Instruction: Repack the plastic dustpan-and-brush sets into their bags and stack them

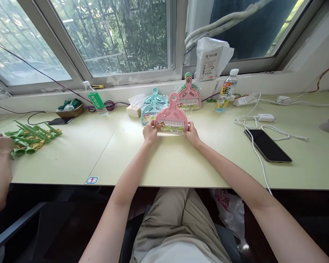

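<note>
A pink dustpan-and-brush set [171, 113] with a printed label stands upright, handle up, over the middle of the table. My left hand [150, 132] grips its lower left corner, and my right hand [192, 133] is closed on the lower right one. Right behind it, to the left, are blue dustpan-and-brush sets [154, 100] in clear wrapping. Farther back on the right leans another pink dustpan-and-brush set [189, 93], with green ones partly hidden behind it.
Bottles stand left [95, 99] and right [227, 91] along the window. A phone [268, 145] and white cables [259, 160] lie at right. Green plastic parts [33, 137] lie at left, beside a co-worker's hand [0, 146]. A tissue pack [134, 109] sits near the blue sets.
</note>
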Tool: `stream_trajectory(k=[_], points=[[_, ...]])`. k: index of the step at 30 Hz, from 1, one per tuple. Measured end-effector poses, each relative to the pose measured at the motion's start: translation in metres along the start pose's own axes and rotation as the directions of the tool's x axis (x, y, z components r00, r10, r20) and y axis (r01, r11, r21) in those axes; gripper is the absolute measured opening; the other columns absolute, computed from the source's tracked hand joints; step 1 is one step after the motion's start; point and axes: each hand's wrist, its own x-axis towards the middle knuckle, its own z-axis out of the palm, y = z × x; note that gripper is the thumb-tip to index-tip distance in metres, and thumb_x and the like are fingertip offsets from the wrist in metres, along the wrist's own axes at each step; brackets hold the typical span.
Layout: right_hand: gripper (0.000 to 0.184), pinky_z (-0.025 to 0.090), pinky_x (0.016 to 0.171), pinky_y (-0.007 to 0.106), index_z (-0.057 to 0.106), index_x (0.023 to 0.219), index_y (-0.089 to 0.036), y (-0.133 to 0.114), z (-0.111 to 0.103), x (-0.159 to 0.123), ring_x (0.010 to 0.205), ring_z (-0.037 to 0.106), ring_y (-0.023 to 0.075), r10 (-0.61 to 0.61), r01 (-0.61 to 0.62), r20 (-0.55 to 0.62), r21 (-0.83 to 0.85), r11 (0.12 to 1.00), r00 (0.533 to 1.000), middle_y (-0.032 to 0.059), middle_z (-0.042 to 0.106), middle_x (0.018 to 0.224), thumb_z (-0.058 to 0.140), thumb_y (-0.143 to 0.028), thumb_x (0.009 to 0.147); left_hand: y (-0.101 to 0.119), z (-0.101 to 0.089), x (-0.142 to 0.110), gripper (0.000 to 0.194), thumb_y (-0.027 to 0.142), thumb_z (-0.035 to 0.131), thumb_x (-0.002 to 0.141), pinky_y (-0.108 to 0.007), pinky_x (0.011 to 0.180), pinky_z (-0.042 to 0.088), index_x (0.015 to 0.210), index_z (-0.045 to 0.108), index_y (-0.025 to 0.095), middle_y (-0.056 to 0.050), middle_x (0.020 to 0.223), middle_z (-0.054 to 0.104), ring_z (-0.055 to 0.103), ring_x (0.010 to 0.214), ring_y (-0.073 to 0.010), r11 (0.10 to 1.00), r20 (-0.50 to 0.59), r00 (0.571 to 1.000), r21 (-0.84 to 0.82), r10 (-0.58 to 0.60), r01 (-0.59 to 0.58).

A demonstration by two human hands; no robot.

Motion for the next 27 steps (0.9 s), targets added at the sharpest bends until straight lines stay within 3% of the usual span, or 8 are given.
stream_trajectory(k=[5, 9, 12, 16, 18, 21, 24, 27], points=[[0.025, 0.047, 0.082, 0.042, 0.042, 0.104, -0.026, -0.020, 0.020, 0.003, 0.083, 0.063, 0.0280, 0.044, -0.047, -0.019, -0.203, 0.978, 0.999, 0.0070, 0.070, 0.096, 0.048, -0.024, 0.080, -0.020, -0.004, 0.013, 0.021, 0.041, 0.068, 0.083, -0.031, 0.081, 0.048, 0.100, 0.068, 0.029, 0.000, 0.099, 0.077, 0.069, 0.095, -0.0231, 0.991, -0.060, 0.998, 0.132, -0.010, 0.018], [0.028, 0.048, 0.086, 0.045, 0.045, 0.108, -0.025, -0.031, 0.048, 0.020, 0.093, 0.064, 0.0311, 0.151, -0.153, -0.026, -0.228, 0.962, 0.988, 0.0104, 0.070, 0.106, 0.048, -0.020, 0.080, -0.032, -0.011, 0.021, 0.022, 0.042, 0.064, 0.086, -0.034, 0.084, 0.049, 0.104, 0.067, 0.028, -0.003, 0.100, 0.076, 0.068, 0.098, -0.0255, 0.983, -0.121, 0.991, 0.167, -0.052, 0.072], [0.032, 0.047, 0.090, 0.048, 0.047, 0.112, -0.024, -0.036, 0.072, 0.034, 0.098, 0.064, 0.0322, 0.214, -0.217, -0.037, -0.204, 0.955, 0.976, 0.0118, 0.069, 0.109, 0.048, -0.019, 0.080, -0.038, -0.015, 0.023, 0.028, 0.032, 0.057, 0.091, -0.036, 0.088, 0.050, 0.118, 0.061, 0.024, -0.007, 0.107, 0.073, 0.065, 0.104, -0.0258, 0.984, -0.217, 0.974, 0.144, -0.068, 0.100], [0.037, 0.047, 0.093, 0.048, 0.048, 0.118, -0.021, -0.040, 0.099, 0.051, 0.102, 0.064, 0.0321, 0.220, -0.231, -0.076, -0.203, 0.952, 0.972, 0.0133, 0.068, 0.114, 0.047, -0.017, 0.081, -0.039, -0.014, 0.024, 0.037, 0.012, 0.050, 0.088, -0.039, 0.100, 0.046, 0.123, 0.058, 0.019, -0.012, 0.126, 0.063, 0.055, 0.120, -0.0267, 0.975, -0.384, 0.922, 0.219, 0.048, 0.040], [0.036, 0.047, 0.094, 0.047, 0.048, 0.119, -0.020, -0.041, 0.108, 0.059, 0.104, 0.063, 0.0315, 0.243, -0.259, -0.100, -0.208, 0.943, 0.965, 0.0134, 0.068, 0.116, 0.046, -0.018, 0.084, -0.038, -0.010, 0.024, 0.031, 0.010, 0.047, 0.087, -0.041, 0.101, 0.045, 0.113, 0.063, 0.019, -0.012, 0.121, 0.064, 0.056, 0.118, -0.0268, 0.958, -0.315, 0.939, 0.283, 0.136, -0.044], [0.033, 0.047, 0.095, 0.046, 0.048, 0.119, -0.021, -0.042, 0.116, 0.069, 0.106, 0.063, 0.0304, 0.253, -0.276, -0.132, -0.205, 0.939, 0.958, 0.0126, 0.068, 0.114, 0.044, -0.018, 0.086, -0.035, -0.001, 0.022, 0.032, 0.009, 0.042, 0.089, -0.039, 0.105, 0.044, 0.107, 0.067, 0.019, -0.010, 0.116, 0.067, 0.056, 0.117, -0.0253, 0.897, -0.033, 0.953, 0.349, 0.302, -0.272], [0.031, 0.045, 0.098, 0.049, 0.049, 0.118, -0.021, -0.041, 0.121, 0.072, 0.109, 0.061, 0.0300, 0.193, -0.224, -0.163, -0.198, 0.954, 0.968, 0.0136, 0.065, 0.117, 0.042, -0.018, 0.087, -0.033, 0.007, 0.019, 0.042, 0.011, 0.040, 0.089, -0.039, 0.113, 0.038, 0.125, 0.062, 0.016, -0.011, 0.135, 0.061, 0.051, 0.129, -0.0249, 0.832, 0.185, 0.908, 0.362, 0.377, -0.419], [0.035, 0.041, 0.104, 0.051, 0.049, 0.121, -0.019, -0.038, 0.123, 0.073, 0.122, 0.053, 0.0317, 0.077, -0.135, -0.290, -0.184, 0.974, 0.954, 0.0184, 0.053, 0.130, 0.046, -0.021, 0.086, -0.033, 0.009, 0.017, 0.052, 0.014, 0.038, 0.090, -0.041, 0.121, 0.029, 0.141, 0.052, 0.016, -0.009, 0.155, 0.043, 0.040, 0.142, -0.0252, 0.840, 0.266, 0.905, 0.352, 0.333, -0.412]])
